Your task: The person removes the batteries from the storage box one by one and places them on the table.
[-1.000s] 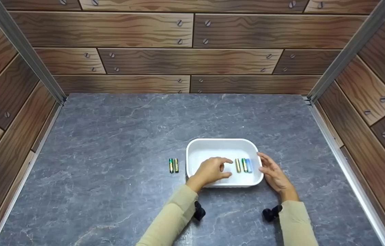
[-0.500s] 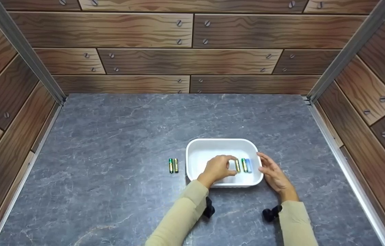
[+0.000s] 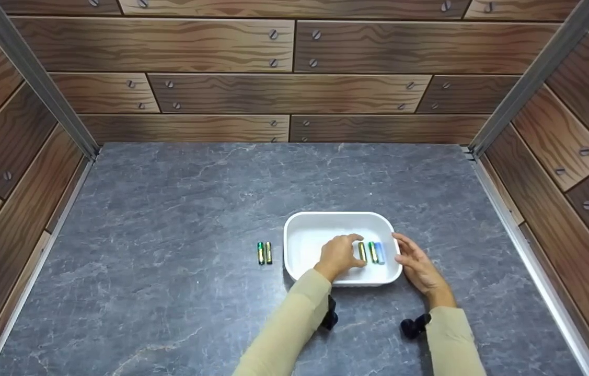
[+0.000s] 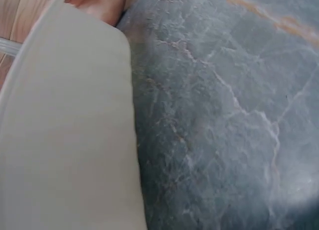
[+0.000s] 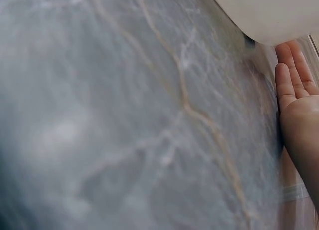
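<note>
A white rectangular tray [image 3: 315, 230] sits on the table; its outer wall fills the left of the left wrist view. Within it lie a gold battery [image 3: 362, 252], a green-and-gold battery [image 3: 373, 252] and a light blue battery [image 3: 380, 253], side by side near the right end. My left hand [image 3: 340, 257] reaches over the front rim, thumb and index finger spread to either end of the gold battery. Against the tray's right end rest the fingers of my right hand [image 3: 420, 266], fairly straight in the right wrist view, with the thumb at the rim.
Left of the tray, a green-and-gold battery [image 3: 260, 253] and a gold battery [image 3: 268, 253] lie parallel on the grey marbled table [image 3: 169, 219]. Wood-patterned walls [image 3: 221, 47] enclose the back and sides. A black wrist mount [image 3: 414, 326] sits beside each sleeve.
My left hand has moved right inside the tray, from short of the gold battery to around its two ends. The batteries and my right hand have stayed where they were.
</note>
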Motion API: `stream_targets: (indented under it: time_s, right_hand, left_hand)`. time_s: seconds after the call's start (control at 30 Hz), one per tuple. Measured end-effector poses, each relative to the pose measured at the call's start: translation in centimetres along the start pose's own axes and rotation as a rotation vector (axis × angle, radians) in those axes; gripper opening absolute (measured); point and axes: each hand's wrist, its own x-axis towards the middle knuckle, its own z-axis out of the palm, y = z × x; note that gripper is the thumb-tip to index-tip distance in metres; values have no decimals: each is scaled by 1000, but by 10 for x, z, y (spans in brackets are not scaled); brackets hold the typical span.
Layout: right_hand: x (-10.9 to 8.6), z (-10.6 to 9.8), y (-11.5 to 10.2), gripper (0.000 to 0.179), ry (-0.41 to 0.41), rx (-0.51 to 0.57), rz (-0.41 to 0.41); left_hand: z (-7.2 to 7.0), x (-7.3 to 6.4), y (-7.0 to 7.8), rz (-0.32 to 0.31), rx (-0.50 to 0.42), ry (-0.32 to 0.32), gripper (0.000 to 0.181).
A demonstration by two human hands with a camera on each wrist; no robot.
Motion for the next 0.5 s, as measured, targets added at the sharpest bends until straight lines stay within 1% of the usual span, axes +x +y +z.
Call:
stream_targets:
  time_s: [0.1, 0.23, 0.33, 0.5]
  right_hand:
    - [-1, 0, 0, 49, 5, -4, 5]
    - [-1, 1, -1, 48, 2, 0, -1]
    - [-1, 1, -2, 48, -2, 3, 0]
    - [1, 1, -1, 49, 5, 4, 13]
  left_hand:
    - [4, 1, 1, -33, 17, -6, 61]
    - [7, 3, 2, -60, 28, -4, 64]
    - [9, 4, 2, -72, 38, 0, 65]
    - [10, 4, 4, -81, 63, -21, 63]
